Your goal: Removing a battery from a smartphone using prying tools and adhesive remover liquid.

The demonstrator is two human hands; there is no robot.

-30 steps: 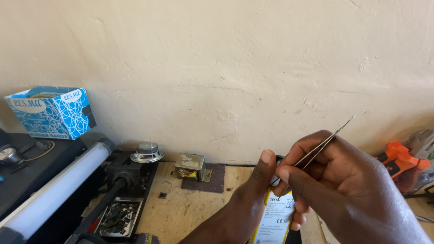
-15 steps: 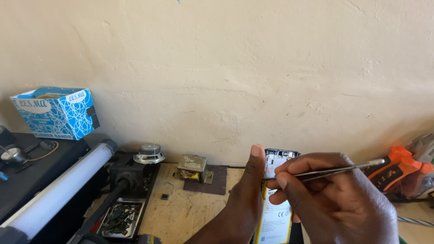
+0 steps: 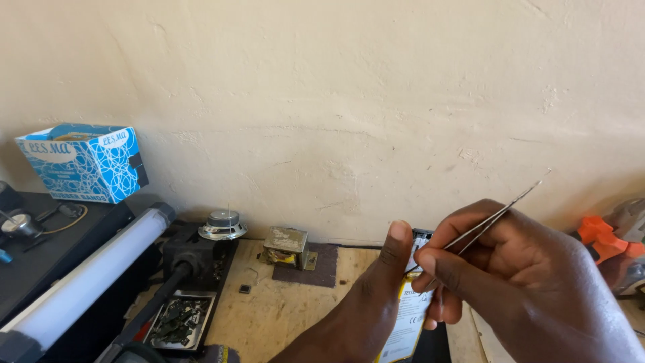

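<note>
Plaster wall, cluttered wooden bench. Left hand holds an opened phone upright at bench edge, thumb along its side. Right hand pinches tweezers, tips at the phone's upper interior. Judged: picking at a small part; needs steady, fine tip placement.

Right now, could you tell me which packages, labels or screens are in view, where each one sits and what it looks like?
Cardboard box: far left against the wall, on a dark unit; rectangular, blue with white scribbled loops and a white band.
Label on the opened phone: bottom centre, between the left hand and the right hand, which holds tweezers; tall white rectangle with a yellow edge and small dark print.
No lit screen shows.
</note>
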